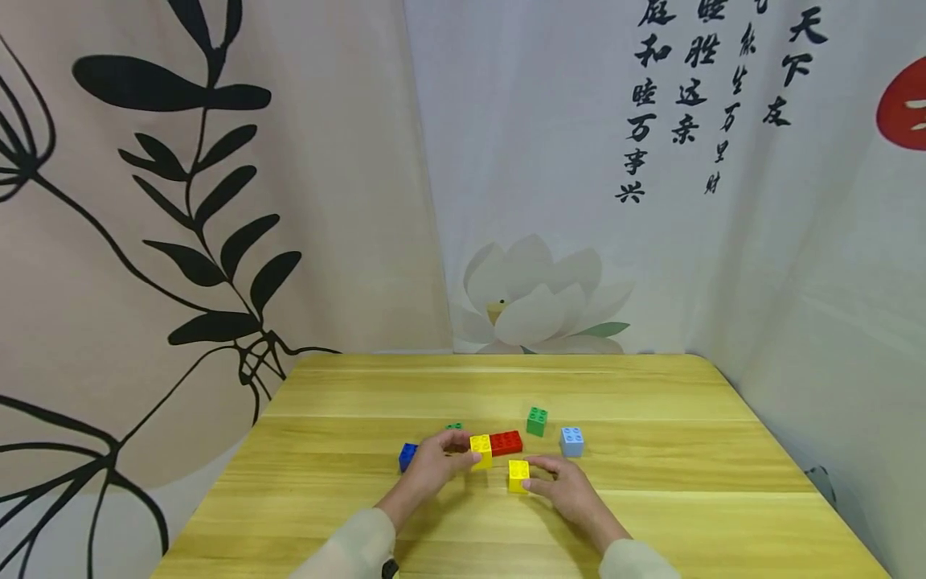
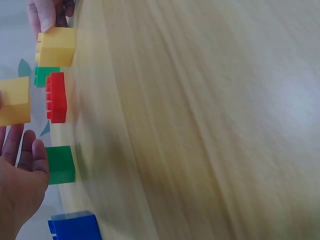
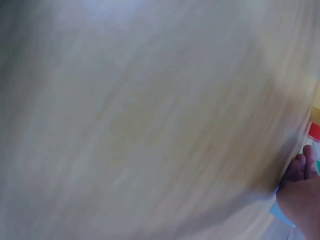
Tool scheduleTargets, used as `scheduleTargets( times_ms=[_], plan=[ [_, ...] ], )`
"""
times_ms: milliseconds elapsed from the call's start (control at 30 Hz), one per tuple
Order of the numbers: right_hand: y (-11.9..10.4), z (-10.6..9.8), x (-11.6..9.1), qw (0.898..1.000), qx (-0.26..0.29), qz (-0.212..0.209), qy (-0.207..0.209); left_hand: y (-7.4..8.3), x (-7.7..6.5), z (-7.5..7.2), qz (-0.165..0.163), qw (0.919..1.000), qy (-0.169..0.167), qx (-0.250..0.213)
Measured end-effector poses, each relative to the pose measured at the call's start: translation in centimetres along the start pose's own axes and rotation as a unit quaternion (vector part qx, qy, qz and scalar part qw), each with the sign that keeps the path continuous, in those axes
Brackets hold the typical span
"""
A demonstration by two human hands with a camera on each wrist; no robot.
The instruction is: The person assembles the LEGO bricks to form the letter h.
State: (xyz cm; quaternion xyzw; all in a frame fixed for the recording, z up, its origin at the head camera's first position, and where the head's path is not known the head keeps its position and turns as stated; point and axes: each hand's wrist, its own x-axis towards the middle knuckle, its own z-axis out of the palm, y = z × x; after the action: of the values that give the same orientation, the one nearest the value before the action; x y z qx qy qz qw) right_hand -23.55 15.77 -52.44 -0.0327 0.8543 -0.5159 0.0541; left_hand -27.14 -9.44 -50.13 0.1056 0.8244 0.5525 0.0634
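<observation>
My left hand (image 1: 437,466) pinches a yellow toy building block (image 1: 481,447) between thumb and fingers, raised over the table in the left wrist view. That block overlaps the left end of a red block (image 1: 508,442) in the head view. To the right and nearer me, my right hand (image 1: 567,486) grips a second yellow block (image 1: 518,476) by its right side, thumb in front. The left wrist view shows studs along one side of this right-hand yellow block (image 2: 57,47). In the right wrist view only part of the right hand (image 3: 302,192) appears at the edge.
A green block (image 1: 537,421) and a light blue block (image 1: 571,441) sit beyond my right hand. Behind my left hand are a dark blue block (image 1: 407,456) and another green block (image 1: 454,425), mostly hidden. The wooden table (image 1: 673,434) ends at a curtain (image 1: 362,201).
</observation>
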Motion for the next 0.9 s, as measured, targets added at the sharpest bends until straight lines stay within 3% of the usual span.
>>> scheduleTargets(
  times_ms=[433, 900],
  plan=[
    [-0.1, -0.2, 0.2, 1.0, -0.007, -0.005, -0.003, 1.8, 1.3, 1.3, 0.002, 0.9999, -0.014, -0.006],
    [0.3, -0.4, 0.3, 1.0, 0.01, -0.015, -0.016, 2.2, 1.8, 3.4, 0.019, 0.9989, -0.04, -0.018]
  ],
)
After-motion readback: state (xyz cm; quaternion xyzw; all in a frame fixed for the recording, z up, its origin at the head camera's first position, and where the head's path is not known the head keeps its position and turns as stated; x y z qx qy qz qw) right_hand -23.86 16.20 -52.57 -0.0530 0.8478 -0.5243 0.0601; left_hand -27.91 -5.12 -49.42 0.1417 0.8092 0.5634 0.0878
